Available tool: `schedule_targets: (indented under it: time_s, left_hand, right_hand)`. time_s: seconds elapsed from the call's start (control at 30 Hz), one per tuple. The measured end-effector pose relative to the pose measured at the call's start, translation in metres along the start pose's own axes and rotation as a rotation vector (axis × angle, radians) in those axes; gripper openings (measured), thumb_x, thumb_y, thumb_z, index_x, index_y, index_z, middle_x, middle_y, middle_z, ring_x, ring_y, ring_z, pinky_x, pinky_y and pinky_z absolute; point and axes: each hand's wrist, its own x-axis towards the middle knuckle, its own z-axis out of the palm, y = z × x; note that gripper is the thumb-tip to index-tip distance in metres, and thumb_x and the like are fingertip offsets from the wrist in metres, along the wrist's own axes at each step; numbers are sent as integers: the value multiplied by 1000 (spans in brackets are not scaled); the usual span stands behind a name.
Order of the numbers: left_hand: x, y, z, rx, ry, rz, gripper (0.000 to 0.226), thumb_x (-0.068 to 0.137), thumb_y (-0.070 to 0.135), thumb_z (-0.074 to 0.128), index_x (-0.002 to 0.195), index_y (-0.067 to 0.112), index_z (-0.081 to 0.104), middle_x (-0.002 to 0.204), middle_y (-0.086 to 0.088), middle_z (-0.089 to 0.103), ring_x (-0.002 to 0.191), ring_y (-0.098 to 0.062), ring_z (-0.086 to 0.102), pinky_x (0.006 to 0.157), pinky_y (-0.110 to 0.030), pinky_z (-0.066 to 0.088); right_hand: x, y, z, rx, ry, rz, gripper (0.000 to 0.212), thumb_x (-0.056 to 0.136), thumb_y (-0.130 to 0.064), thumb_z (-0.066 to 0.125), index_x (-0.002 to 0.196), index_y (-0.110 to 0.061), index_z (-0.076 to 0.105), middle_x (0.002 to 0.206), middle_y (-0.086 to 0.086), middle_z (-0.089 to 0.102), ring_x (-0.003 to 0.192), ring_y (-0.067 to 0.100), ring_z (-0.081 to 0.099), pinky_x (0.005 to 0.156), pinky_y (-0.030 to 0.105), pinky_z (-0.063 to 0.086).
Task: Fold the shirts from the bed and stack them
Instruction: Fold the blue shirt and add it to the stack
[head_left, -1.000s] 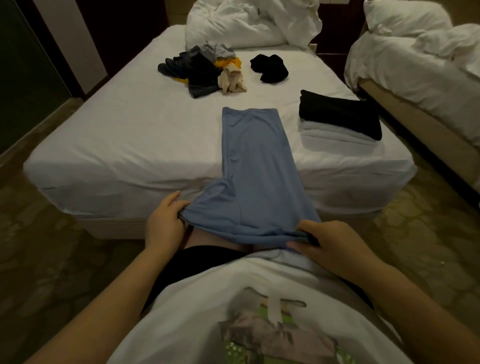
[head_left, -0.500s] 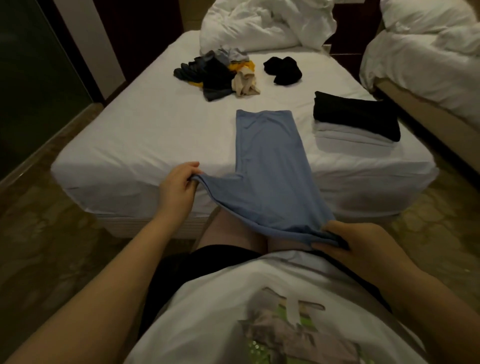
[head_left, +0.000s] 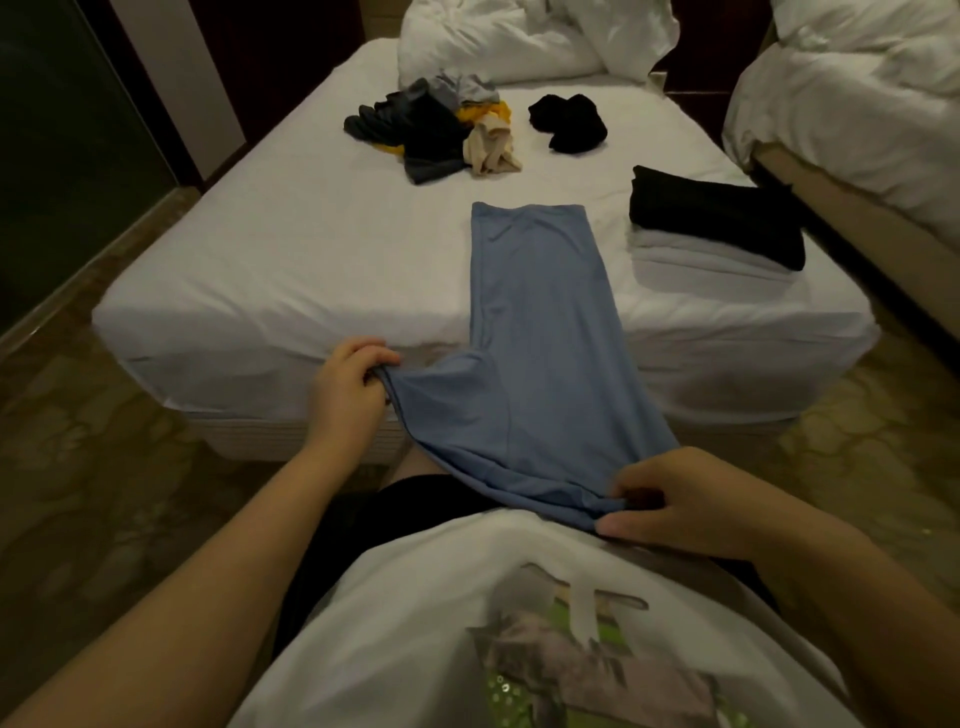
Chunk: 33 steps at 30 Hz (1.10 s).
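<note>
You have the blue shirt (head_left: 535, 312) folded into a long narrow strip. Its far end lies flat on the bed (head_left: 311, 249) and its near end is held out past the edge, one corner pinched in your left hand (head_left: 348, 395), the other in your right hand (head_left: 685, 499). To its right sits the stack (head_left: 696, 260), a black folded shirt (head_left: 717, 218) on pale ones. The unfolded pile (head_left: 431, 130) lies crumpled farther back.

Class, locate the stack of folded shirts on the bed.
In the head view, the stack of folded shirts lies near the right edge of the bed, beside the blue shirt.

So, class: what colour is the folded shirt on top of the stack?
Black, on paler folded shirts; seen in the head view.
</note>
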Motion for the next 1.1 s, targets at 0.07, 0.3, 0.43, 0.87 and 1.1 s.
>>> schedule_targets:
  time_s: [0.07, 0.3, 0.43, 0.87, 1.1]
  left_hand:
    - [7, 23, 8, 44, 17, 186, 28, 76, -13, 50, 86, 1, 72, 120, -23, 54, 102, -23, 53, 91, -15, 36]
    - [-24, 82, 73, 243, -603, 756, 45, 91, 24, 43, 134, 36, 46, 156, 8, 19, 128, -17, 45, 100, -37, 42]
    - [-42, 70, 78, 206, -880, 589, 63, 97, 30, 46, 150, 27, 12, 156, 0, 21, 135, -20, 34, 105, -17, 27]
    - [-24, 21, 51, 208, -891, 714, 75, 77, 62, 51, 134, 13, 51, 137, -10, 51, 128, -22, 43, 111, -23, 23]
    - [-15, 41, 48, -180, -470, 536, 22, 83, 36, 54, 97, 19, 57, 92, -12, 64, 85, -9, 56, 84, -7, 42]
  right_hand:
    - [1, 0, 0, 11, -6, -6, 27, 79, -59, 60, 77, -32, 66, 72, -6, 63, 66, 4, 57, 59, 22, 43]
    - [-6, -2, 3, 80, 40, -46, 23, 80, -55, 60, 74, -33, 64, 74, -2, 63, 68, 10, 56, 61, 29, 43]
    - [-6, -2, 4, 34, 32, -64, 24, 83, -51, 60, 80, -28, 66, 76, -3, 63, 69, 10, 56, 64, 32, 45]
    - [-3, 0, 1, 183, 376, -65, 8, 91, -18, 54, 88, -12, 58, 80, -3, 57, 71, 7, 51, 66, 32, 43]
    - [12, -1, -20, 18, 876, -114, 24, 91, -28, 46, 104, -15, 61, 82, -3, 62, 72, 17, 54, 61, 25, 35]
